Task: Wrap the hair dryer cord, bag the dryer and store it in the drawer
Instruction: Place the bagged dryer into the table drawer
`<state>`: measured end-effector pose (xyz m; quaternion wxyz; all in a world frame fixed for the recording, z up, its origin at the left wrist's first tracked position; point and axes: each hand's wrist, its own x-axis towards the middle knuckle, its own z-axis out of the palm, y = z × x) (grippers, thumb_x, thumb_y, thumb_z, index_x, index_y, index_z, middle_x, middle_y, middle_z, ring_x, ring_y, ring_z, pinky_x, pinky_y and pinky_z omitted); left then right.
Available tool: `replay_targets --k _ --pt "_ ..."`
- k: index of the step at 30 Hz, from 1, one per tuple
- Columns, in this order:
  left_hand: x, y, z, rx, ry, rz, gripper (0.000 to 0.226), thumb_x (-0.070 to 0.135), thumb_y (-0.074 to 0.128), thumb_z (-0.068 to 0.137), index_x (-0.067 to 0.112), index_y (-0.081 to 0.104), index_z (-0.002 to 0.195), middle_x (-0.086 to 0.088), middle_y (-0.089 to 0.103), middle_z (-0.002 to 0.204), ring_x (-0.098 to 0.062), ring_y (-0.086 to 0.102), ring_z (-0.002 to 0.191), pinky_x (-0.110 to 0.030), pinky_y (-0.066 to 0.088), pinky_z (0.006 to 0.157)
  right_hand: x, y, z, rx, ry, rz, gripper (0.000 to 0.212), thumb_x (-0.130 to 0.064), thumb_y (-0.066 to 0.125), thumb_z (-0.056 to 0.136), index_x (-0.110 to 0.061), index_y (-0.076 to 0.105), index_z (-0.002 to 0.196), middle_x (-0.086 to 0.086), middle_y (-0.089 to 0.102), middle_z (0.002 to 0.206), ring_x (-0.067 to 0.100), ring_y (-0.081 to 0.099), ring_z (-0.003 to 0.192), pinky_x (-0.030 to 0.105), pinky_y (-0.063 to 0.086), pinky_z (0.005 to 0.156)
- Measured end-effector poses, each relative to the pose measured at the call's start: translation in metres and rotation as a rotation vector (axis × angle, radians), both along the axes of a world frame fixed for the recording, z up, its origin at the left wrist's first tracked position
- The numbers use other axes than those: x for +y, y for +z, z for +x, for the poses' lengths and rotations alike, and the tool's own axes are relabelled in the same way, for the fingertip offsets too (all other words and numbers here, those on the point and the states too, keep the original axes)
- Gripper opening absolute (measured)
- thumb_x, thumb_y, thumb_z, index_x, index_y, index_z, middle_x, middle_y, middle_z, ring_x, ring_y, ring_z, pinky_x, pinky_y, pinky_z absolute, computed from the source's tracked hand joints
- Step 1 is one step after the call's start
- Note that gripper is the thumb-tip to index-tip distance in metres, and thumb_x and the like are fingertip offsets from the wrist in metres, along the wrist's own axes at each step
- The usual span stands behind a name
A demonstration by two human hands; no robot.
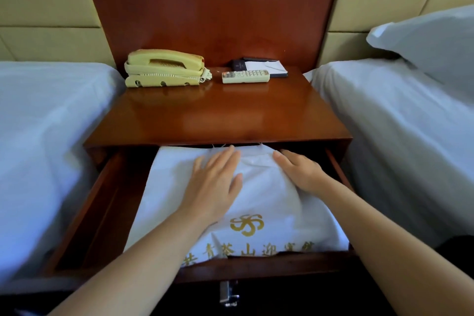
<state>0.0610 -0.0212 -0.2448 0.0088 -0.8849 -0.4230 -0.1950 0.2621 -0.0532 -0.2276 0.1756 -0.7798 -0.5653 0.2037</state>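
A white cloth bag with a gold emblem and gold lettering lies inside the pulled-out wooden drawer of the nightstand. The bag bulges in the middle; the hair dryer and its cord are hidden inside it. My left hand lies flat on the bag's upper middle, fingers straight and spread. My right hand presses on the bag's far right part, fingers extended toward the back of the drawer. The bag's drawstring end sits under the nightstand top's edge.
On the nightstand top stand a cream telephone, a white remote control and a dark notepad folder. White-sheeted beds flank the nightstand on both sides, with a pillow at right. A metal drawer handle sticks out below.
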Motion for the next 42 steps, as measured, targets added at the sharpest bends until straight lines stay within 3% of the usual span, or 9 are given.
replay_targets --k 6,11,14,16,20,25,35,38,42 --pt "0.003 -0.007 0.004 0.124 -0.170 0.092 0.052 0.038 0.034 0.090 0.012 0.062 0.125 -0.003 0.065 0.127 -0.017 0.062 0.115 -0.036 0.052 0.090 0.000 0.000 0.002 -0.382 -0.118 0.218 0.040 -0.035 0.036 0.097 -0.009 0.064 0.086 0.013 0.069 0.099 0.033 0.060 0.099 0.036 0.038 0.081" --pt "0.006 0.001 0.008 0.182 -0.132 -0.041 0.071 0.056 0.019 0.084 0.021 0.050 0.137 0.003 0.055 0.139 -0.018 0.056 0.123 -0.034 0.047 0.094 -0.007 0.013 -0.029 -0.715 -0.053 0.420 0.029 -0.005 0.077 0.042 -0.016 0.051 0.044 0.001 0.053 0.043 0.026 0.053 0.044 0.023 0.023 0.046" --pt "0.011 0.004 0.011 0.262 -0.110 -0.075 0.087 0.062 -0.003 0.074 0.028 0.025 0.149 0.008 0.032 0.154 -0.015 0.035 0.139 -0.035 0.033 0.107 -0.017 0.009 -0.041 -0.646 0.082 0.446 0.004 -0.015 0.069 0.058 -0.017 0.065 0.058 0.000 0.062 0.059 0.025 0.060 0.061 0.024 0.034 0.043" --pt "0.014 0.005 0.011 0.274 -0.104 -0.068 0.089 0.064 -0.004 0.074 0.027 0.026 0.149 0.007 0.033 0.154 -0.016 0.036 0.138 -0.036 0.033 0.106 -0.023 0.008 -0.045 -0.516 0.131 0.401 0.022 -0.023 0.057 0.079 -0.014 0.070 0.094 0.005 0.069 0.095 0.030 0.061 0.094 0.033 0.050 0.064" --pt "0.023 -0.001 0.009 0.251 -0.055 0.067 0.066 0.058 0.028 0.083 0.016 0.067 0.116 -0.002 0.072 0.108 -0.020 0.069 0.096 -0.034 0.055 0.075 -0.029 0.006 -0.044 -0.367 0.226 0.146 0.065 -0.042 0.039 0.096 -0.010 0.017 0.149 0.005 0.019 0.157 0.021 0.015 0.145 0.031 0.022 0.114" --pt "0.034 -0.004 -0.004 0.196 -0.011 0.240 0.052 0.049 0.038 0.081 0.009 0.067 0.098 -0.007 0.062 0.087 -0.027 0.055 0.083 -0.036 0.035 0.069 -0.020 -0.004 -0.042 -0.194 0.144 0.042 0.083 -0.046 0.038 0.095 -0.003 -0.010 0.147 0.010 -0.010 0.159 0.020 -0.009 0.147 0.029 0.002 0.117" --pt "0.040 0.006 -0.049 0.450 -0.023 0.013 0.066 0.052 0.031 0.084 0.013 0.037 0.137 -0.006 0.058 0.126 -0.024 0.051 0.113 -0.039 0.045 0.085 0.006 -0.003 -0.038 -0.144 0.006 0.012 0.090 -0.057 0.035 0.092 0.003 -0.004 0.147 0.017 -0.004 0.158 0.026 -0.004 0.147 0.040 0.010 0.119" --pt "0.026 0.007 -0.053 0.418 0.046 -0.202 0.072 0.055 0.014 0.090 0.022 0.001 0.152 -0.004 0.010 0.160 -0.022 0.012 0.147 -0.047 0.020 0.113 -0.011 0.000 -0.047 -0.251 0.005 -0.048 0.091 -0.060 0.036 0.090 -0.004 -0.007 0.148 0.013 -0.006 0.159 0.028 -0.005 0.147 0.048 0.015 0.115" --pt "-0.003 0.016 -0.054 0.364 0.188 -0.651 0.069 0.048 0.026 0.099 0.031 -0.018 0.148 -0.004 -0.028 0.156 -0.024 -0.023 0.144 -0.050 -0.001 0.118 -0.044 0.001 -0.051 -0.227 0.126 -0.169 0.107 -0.063 0.057 0.076 -0.023 -0.013 0.147 0.009 -0.009 0.158 0.037 0.000 0.145 0.058 0.018 0.110"
